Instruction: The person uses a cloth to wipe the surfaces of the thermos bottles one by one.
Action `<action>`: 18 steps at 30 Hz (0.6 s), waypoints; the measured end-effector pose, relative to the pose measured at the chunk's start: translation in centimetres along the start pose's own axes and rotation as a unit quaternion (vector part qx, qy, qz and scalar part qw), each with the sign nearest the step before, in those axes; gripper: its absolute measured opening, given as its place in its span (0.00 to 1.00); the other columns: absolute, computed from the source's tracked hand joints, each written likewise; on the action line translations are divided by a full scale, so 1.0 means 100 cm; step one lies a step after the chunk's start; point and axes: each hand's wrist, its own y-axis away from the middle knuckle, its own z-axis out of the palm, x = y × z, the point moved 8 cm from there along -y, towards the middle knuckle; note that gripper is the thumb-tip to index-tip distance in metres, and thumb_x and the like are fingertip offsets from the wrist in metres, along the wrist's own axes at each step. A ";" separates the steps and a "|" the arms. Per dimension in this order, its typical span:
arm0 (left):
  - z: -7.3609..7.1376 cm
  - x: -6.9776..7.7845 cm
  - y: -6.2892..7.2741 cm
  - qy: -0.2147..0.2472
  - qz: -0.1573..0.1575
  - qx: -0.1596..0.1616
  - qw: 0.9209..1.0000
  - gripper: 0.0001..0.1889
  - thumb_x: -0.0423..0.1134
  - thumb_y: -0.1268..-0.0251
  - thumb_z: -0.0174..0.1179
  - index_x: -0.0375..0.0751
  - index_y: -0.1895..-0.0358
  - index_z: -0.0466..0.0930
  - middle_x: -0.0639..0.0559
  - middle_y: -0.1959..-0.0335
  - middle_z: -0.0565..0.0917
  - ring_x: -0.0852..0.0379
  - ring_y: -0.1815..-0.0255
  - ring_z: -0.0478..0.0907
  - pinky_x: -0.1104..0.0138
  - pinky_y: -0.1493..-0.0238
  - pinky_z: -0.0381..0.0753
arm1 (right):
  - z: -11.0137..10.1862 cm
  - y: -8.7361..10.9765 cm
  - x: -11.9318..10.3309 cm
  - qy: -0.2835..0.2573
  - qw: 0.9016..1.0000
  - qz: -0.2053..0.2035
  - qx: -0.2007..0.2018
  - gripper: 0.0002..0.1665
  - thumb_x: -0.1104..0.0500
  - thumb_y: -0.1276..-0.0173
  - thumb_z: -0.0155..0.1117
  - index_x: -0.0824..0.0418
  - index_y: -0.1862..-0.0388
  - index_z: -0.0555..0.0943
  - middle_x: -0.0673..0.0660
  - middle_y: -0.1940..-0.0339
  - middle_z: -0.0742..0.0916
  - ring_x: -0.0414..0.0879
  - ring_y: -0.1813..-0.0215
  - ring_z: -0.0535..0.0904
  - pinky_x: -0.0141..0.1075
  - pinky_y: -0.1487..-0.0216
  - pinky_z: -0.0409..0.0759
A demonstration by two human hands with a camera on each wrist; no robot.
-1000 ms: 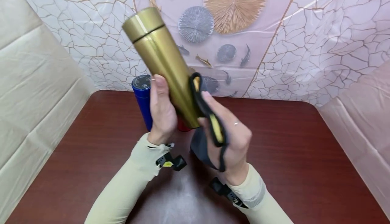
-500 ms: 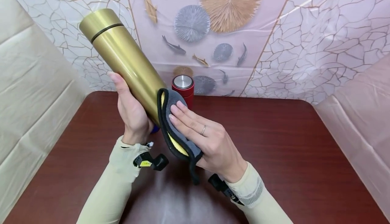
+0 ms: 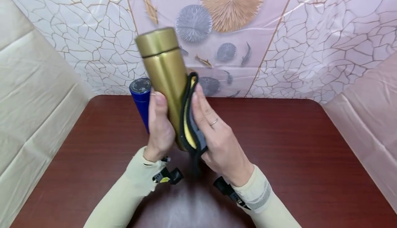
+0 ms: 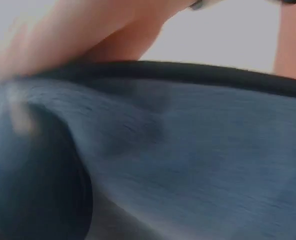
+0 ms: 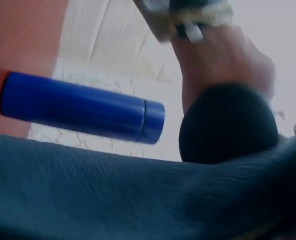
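1 tilted gold bottle [image 3: 165, 78], black-ringed

Flask [image 3: 165, 80], one: metallic gold, cylindrical, capped, dark ring below the cap [image 3: 157, 42]; raised just left of the frame's centre, top leaning left. Cloth [image 3: 189, 128], one: grey outer face, yellow inner, black edging; curved against the flask's lower right side, near mid-frame, bottom end hanging, blurred.
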 end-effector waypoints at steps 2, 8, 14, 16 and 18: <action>0.015 -0.005 0.010 -0.020 -0.012 -0.050 0.998 0.45 0.72 0.29 0.47 0.34 0.28 0.64 0.46 0.43 0.79 0.56 0.44 0.79 0.63 0.36 0.76 | -0.010 -0.001 0.006 -0.014 0.999 0.020 0.024 0.31 0.60 0.18 0.50 0.75 0.24 0.59 0.75 0.21 0.62 0.60 0.18 0.61 0.49 0.21 0.65; 0.051 -0.021 0.038 -0.088 -0.052 -0.182 0.978 0.44 0.71 0.25 0.40 0.33 0.28 0.58 0.38 0.41 0.76 0.52 0.42 0.75 0.65 0.36 0.75 | -0.046 -0.005 0.021 -0.035 0.990 0.069 0.117 0.33 0.55 0.18 0.52 0.73 0.23 0.60 0.73 0.21 0.63 0.60 0.18 0.61 0.51 0.20 0.62; 0.057 -0.027 0.045 -0.135 -0.068 -0.237 0.960 0.43 0.73 0.26 0.36 0.34 0.32 0.60 0.42 0.48 0.78 0.52 0.49 0.78 0.62 0.46 0.82 | -0.057 -0.003 0.027 -0.022 0.985 0.076 0.150 0.35 0.52 0.18 0.53 0.71 0.22 0.60 0.73 0.20 0.61 0.64 0.17 0.57 0.55 0.18 0.58; 0.054 -0.024 0.041 -0.145 -0.063 -0.235 0.959 0.44 0.74 0.27 0.35 0.34 0.32 0.60 0.42 0.47 0.78 0.53 0.48 0.78 0.63 0.45 0.82 | -0.054 -0.003 0.025 -0.023 0.986 0.073 0.148 0.35 0.52 0.18 0.53 0.69 0.21 0.59 0.74 0.20 0.60 0.64 0.17 0.56 0.56 0.18 0.57; 0.050 -0.019 0.036 -0.143 -0.053 -0.225 0.962 0.45 0.74 0.27 0.36 0.34 0.31 0.60 0.41 0.46 0.77 0.53 0.46 0.77 0.63 0.42 0.80 | -0.048 -0.004 0.022 -0.031 0.987 0.067 0.144 0.35 0.52 0.18 0.52 0.67 0.20 0.58 0.75 0.20 0.59 0.64 0.17 0.55 0.56 0.18 0.57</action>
